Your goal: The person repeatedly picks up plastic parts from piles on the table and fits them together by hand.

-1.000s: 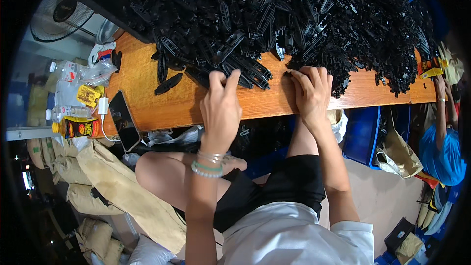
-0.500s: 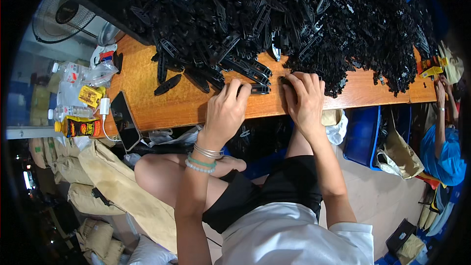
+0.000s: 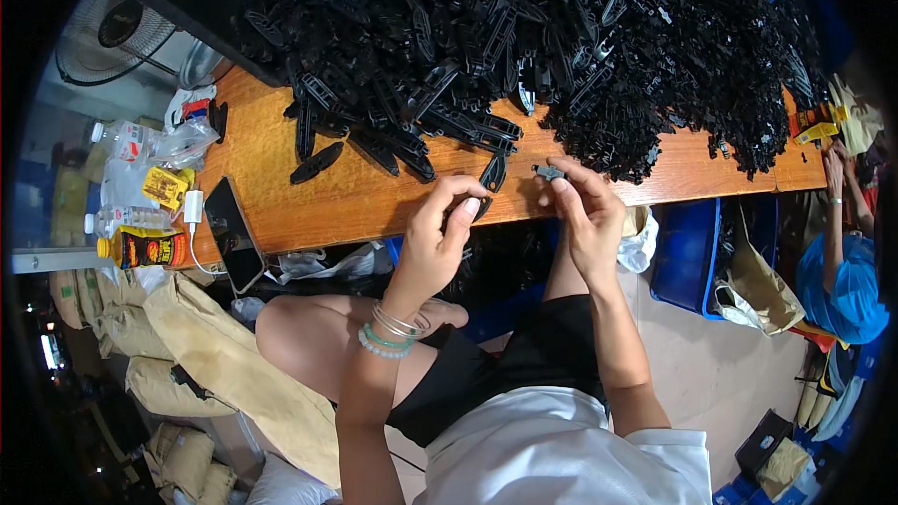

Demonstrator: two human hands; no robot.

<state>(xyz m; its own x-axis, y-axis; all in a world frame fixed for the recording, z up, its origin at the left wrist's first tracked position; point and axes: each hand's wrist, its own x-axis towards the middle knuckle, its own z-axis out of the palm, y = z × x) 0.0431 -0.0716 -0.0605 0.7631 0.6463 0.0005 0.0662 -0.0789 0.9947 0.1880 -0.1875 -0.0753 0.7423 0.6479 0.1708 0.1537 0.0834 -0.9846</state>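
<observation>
My left hand (image 3: pixel 436 236) is closed on a black plastic part (image 3: pixel 483 209), pinched between thumb and fingers over the table's front edge; most of it is hidden by the fingers. In the fingertips of my right hand (image 3: pixel 593 217) is a small dark grey plastic piece (image 3: pixel 549 172), held a little above the wooden table (image 3: pixel 355 210). The two held pieces are apart. Just beyond my left fingers lies a long black plastic part (image 3: pixel 496 171). Behind both hands rises a heap of long black parts (image 3: pixel 412 47), with a pile of small black pieces (image 3: pixel 692 84) to its right.
At the left are a phone (image 3: pixel 234 236) on a white cable, plastic bottles (image 3: pixel 126 220) and a yellow packet (image 3: pixel 168 187). A fan (image 3: pixel 117 37) stands behind them. Below the table at right is a blue bin (image 3: pixel 687 257). A co-worker in blue (image 3: pixel 837 285) sits far right.
Both hands have lifted from the tabletop toward me and turned, each now showing a piece in its fingers. The long part near my left hand has swung to a steeper angle.
</observation>
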